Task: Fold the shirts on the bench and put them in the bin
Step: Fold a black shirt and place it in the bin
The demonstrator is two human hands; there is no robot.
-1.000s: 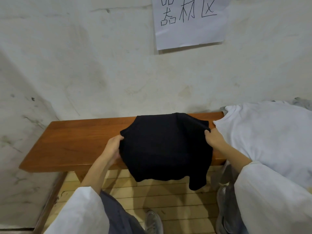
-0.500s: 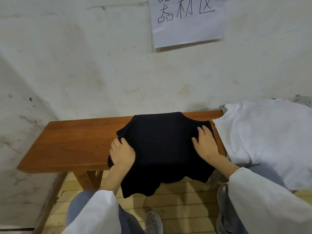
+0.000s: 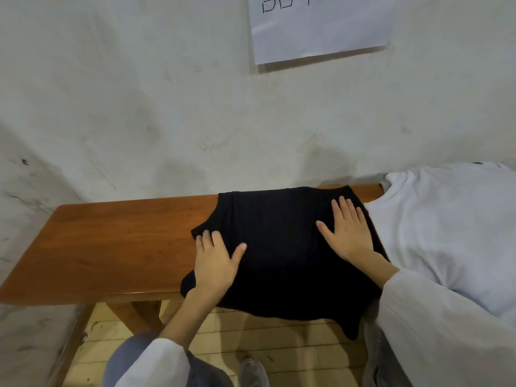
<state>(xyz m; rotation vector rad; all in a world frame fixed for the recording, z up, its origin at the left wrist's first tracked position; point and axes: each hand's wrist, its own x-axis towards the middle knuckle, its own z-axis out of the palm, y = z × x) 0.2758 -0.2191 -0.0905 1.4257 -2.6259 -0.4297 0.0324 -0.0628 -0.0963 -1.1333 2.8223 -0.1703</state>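
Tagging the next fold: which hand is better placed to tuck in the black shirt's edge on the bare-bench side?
Left, probably. The left hand lies flat on that edge of the black shirt; the right hand presses the opposite side, beside the white shirt.

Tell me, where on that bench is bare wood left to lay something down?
The bench is bare from its left end to the black shirt. Rightward is crowded: left hand and right hand press that shirt, and the white shirt lies beyond.
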